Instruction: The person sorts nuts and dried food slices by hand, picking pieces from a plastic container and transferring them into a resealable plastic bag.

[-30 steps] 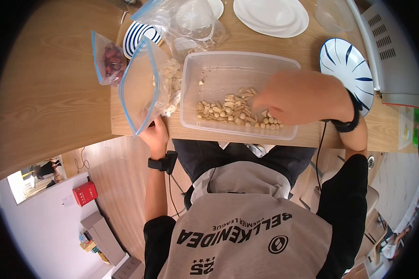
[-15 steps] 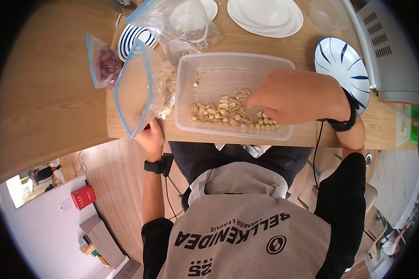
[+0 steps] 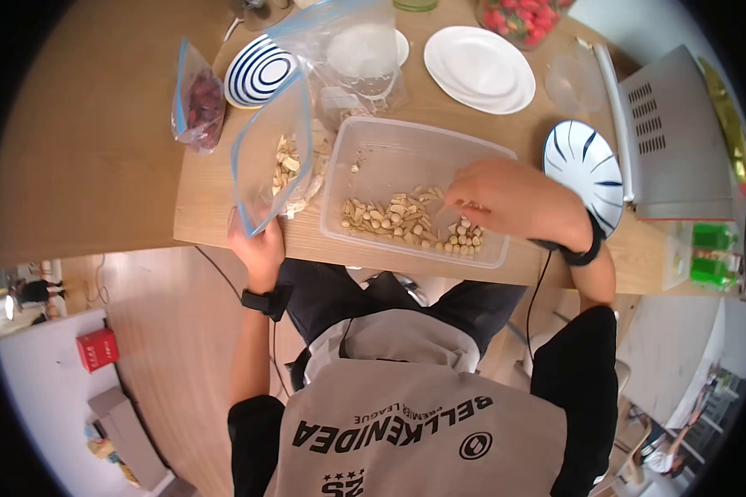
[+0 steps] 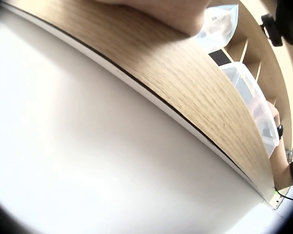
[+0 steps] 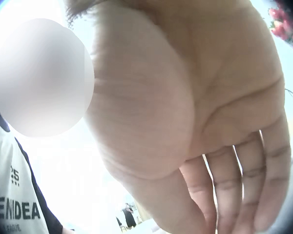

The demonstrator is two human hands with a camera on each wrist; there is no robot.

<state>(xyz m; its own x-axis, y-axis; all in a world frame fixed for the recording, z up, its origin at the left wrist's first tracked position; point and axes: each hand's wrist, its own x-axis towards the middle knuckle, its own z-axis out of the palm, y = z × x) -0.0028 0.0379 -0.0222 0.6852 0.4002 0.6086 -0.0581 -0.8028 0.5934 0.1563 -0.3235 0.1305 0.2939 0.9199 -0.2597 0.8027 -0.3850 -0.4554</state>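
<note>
My left hand (image 3: 257,247) is at the near edge of the table and grips the rim of a clear zip-lock bag (image 3: 265,153) with a blue seal. The bag's mouth gapes, and pale sliced pieces (image 3: 287,164) show inside. My right hand (image 3: 514,197) reaches over the right side of a clear plastic bin (image 3: 389,141), fingers pointing down at the food. In the right wrist view its fingers (image 5: 224,180) look fairly straight, the thumb near them, the tips hidden. Pale slices (image 3: 402,205) lie along the bin's near side, and round pale balls (image 3: 464,240) cluster at its right.
A bag of dark red pieces (image 3: 203,108) stands at the left beside a blue-striped plate (image 3: 261,70). Behind the bin are another clear bag (image 3: 360,74), white plates (image 3: 481,70) and strawberries (image 3: 522,16). A blue-lined plate (image 3: 584,170) lies by my right wrist.
The head view has tilted, so more of the table's far side shows, including the strawberries. My left hand keeps its grip on the bag. My right hand stays over the bin's right side.
</note>
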